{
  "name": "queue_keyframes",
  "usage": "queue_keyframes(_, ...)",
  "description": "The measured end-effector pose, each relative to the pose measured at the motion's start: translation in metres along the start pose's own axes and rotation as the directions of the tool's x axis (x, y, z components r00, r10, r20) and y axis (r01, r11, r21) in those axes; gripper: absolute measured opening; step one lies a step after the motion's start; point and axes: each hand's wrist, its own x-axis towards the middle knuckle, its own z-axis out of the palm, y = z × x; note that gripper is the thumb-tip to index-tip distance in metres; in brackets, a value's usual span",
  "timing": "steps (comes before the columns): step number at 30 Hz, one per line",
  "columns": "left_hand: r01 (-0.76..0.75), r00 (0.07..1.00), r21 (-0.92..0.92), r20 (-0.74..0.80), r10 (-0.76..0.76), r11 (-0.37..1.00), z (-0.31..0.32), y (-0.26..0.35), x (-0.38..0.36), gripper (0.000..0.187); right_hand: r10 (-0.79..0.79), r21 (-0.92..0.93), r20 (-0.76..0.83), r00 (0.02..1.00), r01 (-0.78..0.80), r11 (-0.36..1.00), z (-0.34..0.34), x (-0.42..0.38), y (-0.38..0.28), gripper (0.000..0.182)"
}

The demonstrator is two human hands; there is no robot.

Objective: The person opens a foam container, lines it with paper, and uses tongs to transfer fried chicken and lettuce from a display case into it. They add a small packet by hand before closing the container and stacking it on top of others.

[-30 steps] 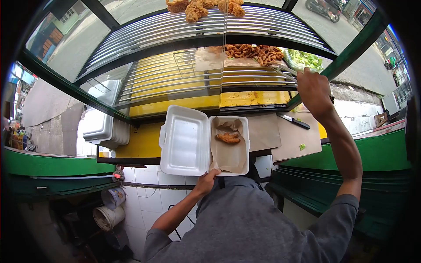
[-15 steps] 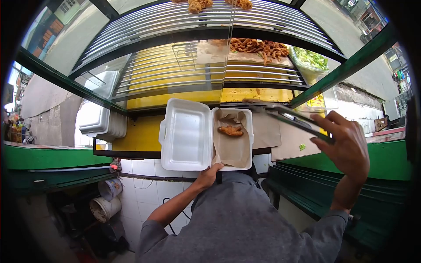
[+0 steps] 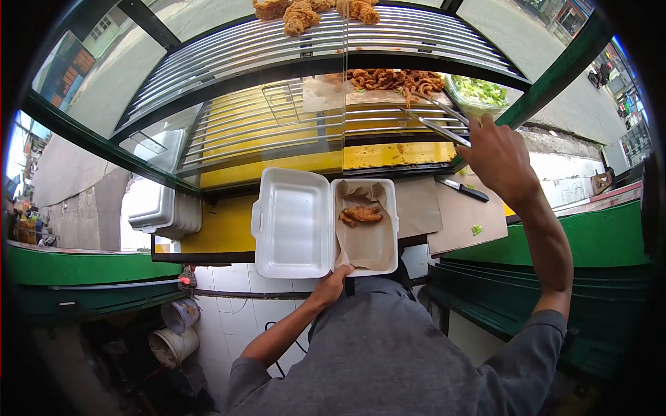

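Note:
My left hand (image 3: 334, 283) grips the near edge of an open white foam takeaway box (image 3: 295, 225). Brown paper (image 3: 366, 255) lines the box's right half, and fried chicken pieces (image 3: 361, 215) lie on it. My right hand (image 3: 499, 156) is closed around metal tongs (image 3: 441, 127), reaching into the display case. The tongs' tips are spread just in front of a heap of fried chicken strips (image 3: 395, 80) on the rack; I cannot make out anything held between them. A clear tub of chopped lettuce (image 3: 479, 91) stands right of the heap.
A knife (image 3: 465, 190) lies on a brown board (image 3: 465, 225) at right. Stacked foam boxes (image 3: 163, 201) stand at left. Large fried chicken pieces (image 3: 302, 17) sit on the upper rack (image 3: 305, 38). The case's green post (image 3: 548, 80) rises beside my right hand.
My right hand has carried the tongs forward and left, from above the board into the case near the chicken strips. The knife has come into view. My left hand stays on the box.

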Motion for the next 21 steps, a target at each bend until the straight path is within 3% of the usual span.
queue_keyframes(4,0.045,0.999,-0.030,-0.018,-0.045,0.999,0.002,0.007,-0.003,0.031,-0.044,-0.142,-0.028,0.999,0.039,0.989,0.016,0.015,-0.003,0.016)
queue_keyframes(7,0.053,0.999,-0.045,-0.006,-0.053,0.998,0.002,0.008,-0.003,0.032,-0.071,-0.152,-0.050,0.996,0.063,0.986,0.018,0.018,0.002,0.012)
queue_keyframes(15,0.043,0.999,0.023,0.002,-0.043,0.999,0.003,0.015,-0.002,0.030,0.020,-0.009,-0.041,0.999,-0.020,1.000,-0.013,-0.006,0.014,0.026)
queue_keyframes(18,-0.104,0.992,-0.070,-0.084,0.098,0.992,0.011,0.007,0.001,0.022,0.041,0.059,-0.012,0.999,-0.040,0.997,-0.011,0.000,0.010,0.033)
queue_keyframes(21,-0.143,0.987,-0.109,-0.095,0.133,0.984,0.012,-0.003,0.006,0.022,0.010,0.132,0.093,0.996,-0.022,0.991,0.002,0.023,-0.001,0.031)
